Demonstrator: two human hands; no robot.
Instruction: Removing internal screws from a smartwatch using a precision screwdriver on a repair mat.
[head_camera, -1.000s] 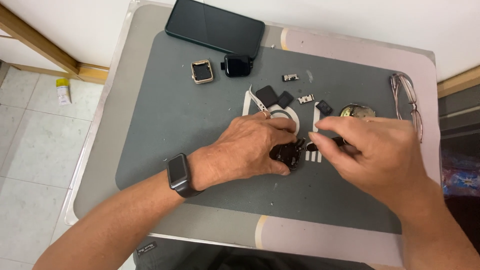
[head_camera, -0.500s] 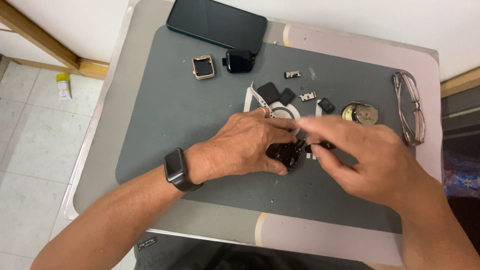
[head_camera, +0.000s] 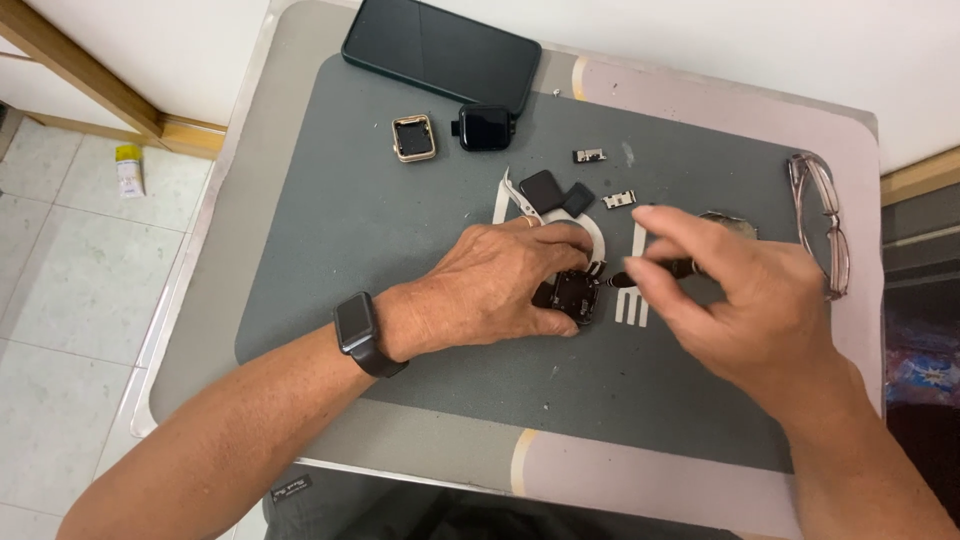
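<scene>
Pinning the opened watch (head_camera: 572, 295) with the left hand (head_camera: 495, 285) while the right hand (head_camera: 745, 300) pinches a driver (head_camera: 655, 272), a slip could gouge its board or flick parts off the mat (head_camera: 380, 230).

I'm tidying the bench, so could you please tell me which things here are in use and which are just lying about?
In use:
- small black watch body, pinned by the left hand
- thin dark tool, pinched in the right hand

Lying about:
- phone
- gold watch case
- black watch
- glasses
- small loose parts
</scene>
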